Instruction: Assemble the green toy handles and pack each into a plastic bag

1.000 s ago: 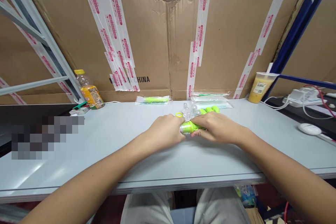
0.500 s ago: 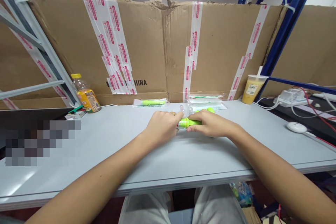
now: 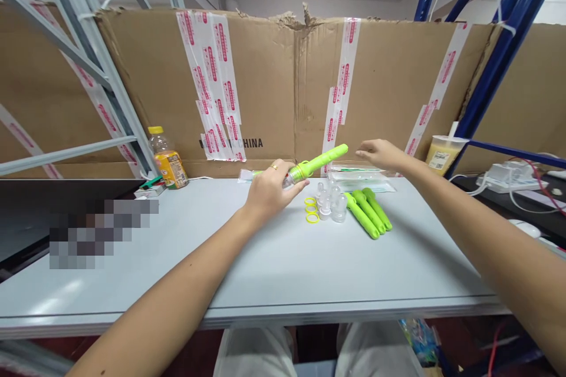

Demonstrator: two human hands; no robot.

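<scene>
My left hand (image 3: 269, 188) is closed around the clear end of a lime-green plastic stick (image 3: 325, 159), which tilts up to the right above the table. To the right of its tip, apart from it, hangs my right hand (image 3: 380, 153). Its fingers are bent and drawn together, and their inner side is hidden. Below the stick, three lime-green handles (image 3: 369, 212) lie side by side. Several clear plastic caps (image 3: 338, 210) stand in a cluster to their left. Three yellow rings (image 3: 312, 218) lie in a column beside the caps.
Clear packets (image 3: 362, 179) lie at the back against the cardboard wall (image 3: 265, 82). A juice bottle (image 3: 170, 165) stands at the back left, a drink cup (image 3: 444, 153) at the back right. A white power strip (image 3: 508, 177) and cables are farther right.
My left hand has lifted the green stick off the table area, its tip now pointing up to the right. My right hand has let go and moved up and right, uncovering the handles, caps and rings.
</scene>
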